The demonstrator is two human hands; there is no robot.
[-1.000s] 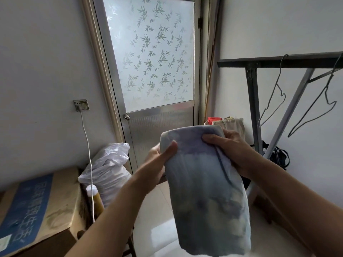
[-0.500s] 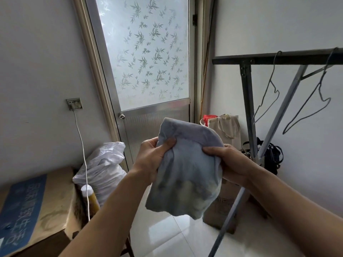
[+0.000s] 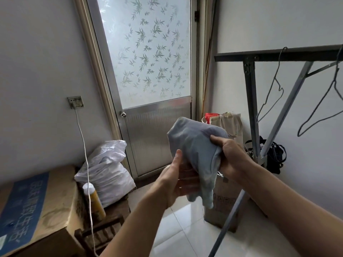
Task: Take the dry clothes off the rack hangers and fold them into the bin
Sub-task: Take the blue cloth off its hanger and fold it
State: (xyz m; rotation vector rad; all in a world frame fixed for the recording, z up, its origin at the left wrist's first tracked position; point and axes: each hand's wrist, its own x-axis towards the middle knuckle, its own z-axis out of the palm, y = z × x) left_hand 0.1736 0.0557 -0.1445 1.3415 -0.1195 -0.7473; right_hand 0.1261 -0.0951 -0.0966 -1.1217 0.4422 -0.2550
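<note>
Pale-blue garment (image 3: 194, 145), bunched and partly folded, hangs in mid-air at about four o'clock from the frame's centre, held up between both hands. At its right edge the right hand (image 3: 233, 156) grips a gathered fold, thumb on top and fingers curled round the cloth. At its lower left the left hand (image 3: 176, 180) lies against the fabric, thumb raised along the front; whether its fingers clasp the cloth or only support it cannot be told. Just below the garment, at five o'clock, a brown cardboard box (image 3: 222, 206) stands on the white tiled floor. Farther off at three o'clock stands the dark metal rack (image 3: 278, 54), with two bare wire hangers (image 3: 271, 93) hooked on its top bar. At eight o'clock a white sack (image 3: 105, 171) sits beside a large carton (image 3: 37, 204). Beyond everything, at twelve o'clock, is a frosted-glass door (image 3: 148, 52) with a leaf pattern.
</note>
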